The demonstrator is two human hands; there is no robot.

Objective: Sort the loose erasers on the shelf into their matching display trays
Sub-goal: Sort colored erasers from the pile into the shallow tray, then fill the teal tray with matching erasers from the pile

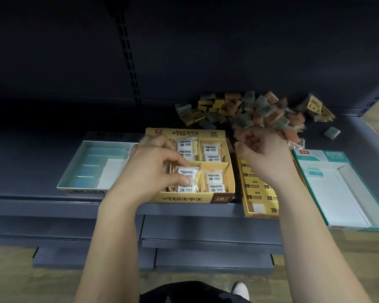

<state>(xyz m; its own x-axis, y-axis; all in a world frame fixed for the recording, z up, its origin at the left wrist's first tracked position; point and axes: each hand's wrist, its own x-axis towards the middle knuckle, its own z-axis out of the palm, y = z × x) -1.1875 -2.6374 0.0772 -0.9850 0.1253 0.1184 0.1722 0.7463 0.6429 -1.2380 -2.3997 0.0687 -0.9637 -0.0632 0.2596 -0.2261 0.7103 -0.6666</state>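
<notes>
A wrapped eraser (189, 172) was pinched by the left hand (153, 167) at the front edge of the shelf (53, 194); the right hand (266, 156) was curled, contents undetermined.

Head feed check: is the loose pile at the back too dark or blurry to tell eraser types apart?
Head view: the loose eraser pile at the back sits in shadow, soft, colours visible but print unreadable; the compartmented yellow tray and the wrapped eraser pinched by the left hand are well lit and sharp; wide-angle distortion bends the shelf edge and teal tray.
</notes>
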